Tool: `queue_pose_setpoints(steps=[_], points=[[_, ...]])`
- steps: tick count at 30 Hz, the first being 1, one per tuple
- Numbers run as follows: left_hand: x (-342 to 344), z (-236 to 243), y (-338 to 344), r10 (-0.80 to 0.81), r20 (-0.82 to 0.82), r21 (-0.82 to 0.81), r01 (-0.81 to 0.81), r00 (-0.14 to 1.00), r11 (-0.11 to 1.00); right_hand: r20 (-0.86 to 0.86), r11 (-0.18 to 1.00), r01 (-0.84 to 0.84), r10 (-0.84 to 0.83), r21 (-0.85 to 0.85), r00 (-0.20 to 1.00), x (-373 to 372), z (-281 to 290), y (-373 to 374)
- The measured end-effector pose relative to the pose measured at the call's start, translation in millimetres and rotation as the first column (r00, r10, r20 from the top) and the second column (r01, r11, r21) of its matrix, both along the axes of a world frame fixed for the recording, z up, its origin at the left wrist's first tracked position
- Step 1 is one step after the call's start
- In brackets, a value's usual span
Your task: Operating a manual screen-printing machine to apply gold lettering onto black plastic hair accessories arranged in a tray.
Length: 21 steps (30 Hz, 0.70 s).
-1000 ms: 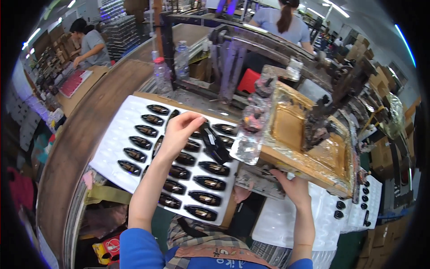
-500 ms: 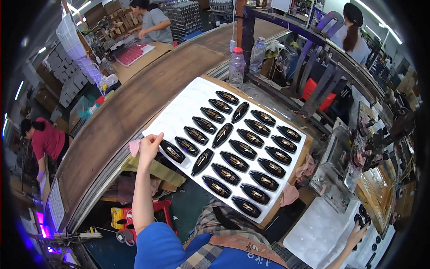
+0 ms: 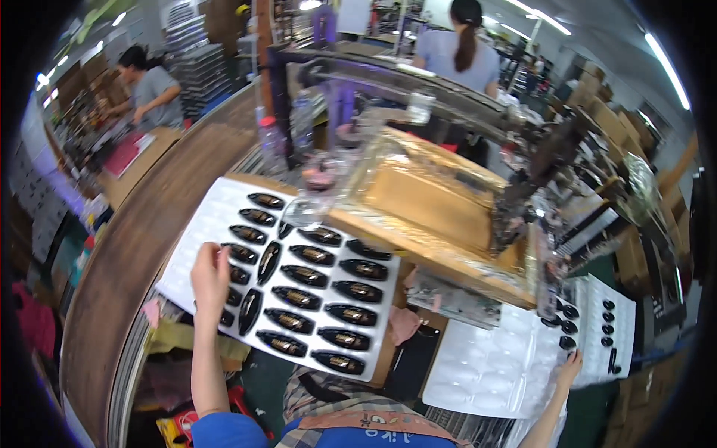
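Observation:
My left hand [image 3: 210, 278], its fingers curled together, is over the left rows of a white moulded tray [image 3: 196, 222]. Several glossy black, pointed-oval pieces with gold print [image 3: 296, 298] lie in rows on it; whatever the fingers hold is hidden. At the lower right, my right hand [image 3: 571, 366] has its fingertips drawn together beside a black oval piece [image 3: 567, 343]. That piece lies at the right side of a second white moulded tray [image 3: 478, 366], whose hollows nearby hold nothing. I cannot make out what is between those fingertips.
A wooden-framed screen [image 3: 429, 263] on a metal machine overlaps the printed tray's far right corner. A brown conveyor belt [image 3: 112, 276] curves along the left. A red-capped bottle [image 3: 269, 138] stands behind the tray. Two people work farther back. A pink cloth [image 3: 404, 325] lies between the trays.
The view has turned rightward. My left hand has moved from the tray's edge to over its pieces. The wooden-framed screen now stands nearer the tray. My right hand remains by the black pieces.

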<state>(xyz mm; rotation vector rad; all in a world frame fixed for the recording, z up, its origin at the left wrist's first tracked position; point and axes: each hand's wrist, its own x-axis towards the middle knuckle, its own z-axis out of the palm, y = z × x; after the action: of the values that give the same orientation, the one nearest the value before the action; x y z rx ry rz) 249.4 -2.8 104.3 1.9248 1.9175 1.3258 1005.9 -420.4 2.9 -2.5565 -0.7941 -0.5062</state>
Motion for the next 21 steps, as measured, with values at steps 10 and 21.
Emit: queue_pose_setpoints(steps=[10, 21], points=[[245.9, 25.2, 47.1, -0.802, 0.281, 0.057, 0.825, 0.527, 0.562, -0.386, 0.641, -0.412, 0.742, 0.648, 0.548, -236.8, 130.7, 181.1], [228.3, 51.6, 86.5, -0.641, 0.765, 0.191, 0.927, 0.065, 0.323, -0.431, 0.577, -0.749, 0.796, 0.326, 0.425, -341.0, 172.7, 288.9]])
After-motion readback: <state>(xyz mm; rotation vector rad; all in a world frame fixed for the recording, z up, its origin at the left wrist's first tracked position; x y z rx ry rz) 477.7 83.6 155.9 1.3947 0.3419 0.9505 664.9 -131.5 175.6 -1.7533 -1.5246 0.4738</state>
